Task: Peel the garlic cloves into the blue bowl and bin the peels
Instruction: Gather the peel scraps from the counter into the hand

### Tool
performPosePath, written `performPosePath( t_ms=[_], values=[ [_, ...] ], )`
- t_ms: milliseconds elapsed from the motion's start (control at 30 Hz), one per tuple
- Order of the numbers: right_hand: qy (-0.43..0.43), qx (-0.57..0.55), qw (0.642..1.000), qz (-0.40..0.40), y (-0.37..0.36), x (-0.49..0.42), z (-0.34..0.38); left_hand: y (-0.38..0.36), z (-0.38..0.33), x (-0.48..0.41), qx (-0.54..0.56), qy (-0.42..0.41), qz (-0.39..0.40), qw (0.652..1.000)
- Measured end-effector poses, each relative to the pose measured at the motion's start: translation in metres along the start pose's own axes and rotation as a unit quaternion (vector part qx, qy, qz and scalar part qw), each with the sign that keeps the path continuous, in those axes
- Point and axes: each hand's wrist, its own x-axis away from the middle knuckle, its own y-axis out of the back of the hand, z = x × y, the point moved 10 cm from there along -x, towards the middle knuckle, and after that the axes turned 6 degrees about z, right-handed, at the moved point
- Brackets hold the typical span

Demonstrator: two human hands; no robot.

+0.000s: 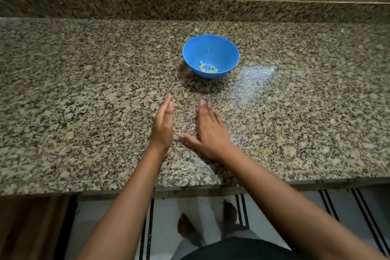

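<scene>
The blue bowl (211,55) stands on the speckled granite counter (84,91), beyond my hands, with several pale peeled garlic cloves (207,67) at its bottom. My left hand (163,124) stands on its edge on the counter, fingers straight, palm facing right. My right hand (207,131) lies flat on the counter with straight fingers and the thumb spread toward the left hand. A few small pale peel scraps (193,125) lie on the stone between the two hands, hard to make out against the pattern. Neither hand holds anything.
A raised granite ledge (190,8) and a wooden wall run along the back. The counter's front edge (126,191) is close to my body, with tiled floor and my feet below. No bin is in view.
</scene>
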Motion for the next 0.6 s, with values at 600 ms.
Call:
performPosePath(
  t_ms=[600],
  values=[
    [0.066,0.098,0.993,-0.032,0.009,0.003,-0.008,0.015,0.007,0.000,0.043,-0.031,-0.044,0.998]
  ],
)
